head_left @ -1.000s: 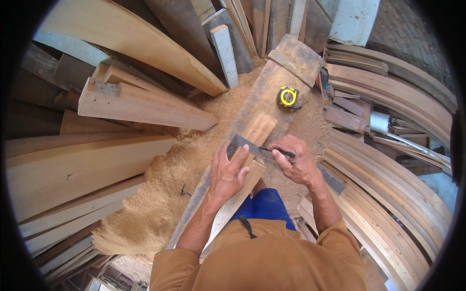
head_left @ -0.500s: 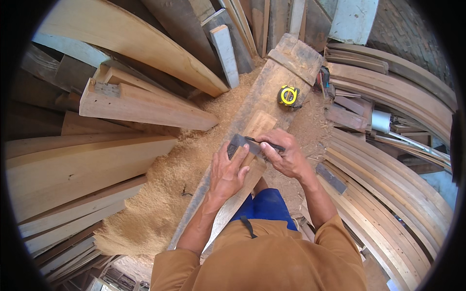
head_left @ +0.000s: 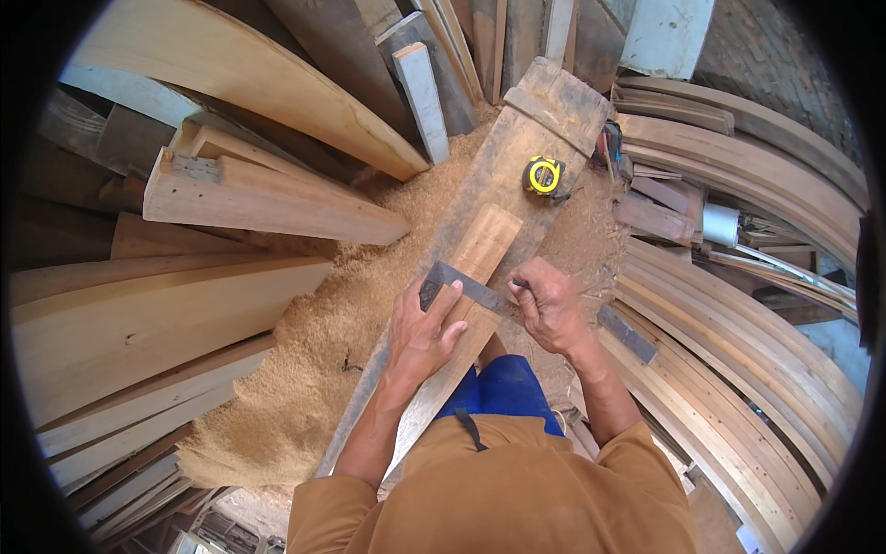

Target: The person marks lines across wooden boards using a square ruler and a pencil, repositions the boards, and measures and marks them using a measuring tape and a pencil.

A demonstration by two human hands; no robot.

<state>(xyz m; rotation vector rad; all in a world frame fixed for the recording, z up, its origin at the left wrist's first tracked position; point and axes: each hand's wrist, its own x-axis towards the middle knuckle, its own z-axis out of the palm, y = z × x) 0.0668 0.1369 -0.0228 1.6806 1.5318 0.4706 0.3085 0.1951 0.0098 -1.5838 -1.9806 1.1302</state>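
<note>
My left hand (head_left: pixel 420 337) presses a square (head_left: pixel 475 294) with a dark flat blade across a narrow wooden board (head_left: pixel 489 235). The thumb and fingers lie around its wooden part, holding it to the board. Just past the blade's right end, my right hand (head_left: pixel 552 312) is closed on a dark, thin pencil-like marker (head_left: pixel 520 283), mostly hidden by the fingers. This hand is apart from the board. Beneath the board is a worn plank bench (head_left: pixel 544 115), and on it, beyond the board, rests a yellow and black tape measure (head_left: pixel 543 175).
Planks (head_left: pixel 277 208) and thick boards lean on the left over heaped sawdust (head_left: pixel 295 388). Stacked long boards (head_left: pixel 729 369) curve along the right side. A dark and red tool (head_left: pixel 611 148) lies beside the bench's far end, and a white cylinder (head_left: pixel 720 224) sits among the offcuts.
My right hand has drawn back to the right, taking the marker off the square's blade. My left hand stays on the square. More of the board and blade now shows.
</note>
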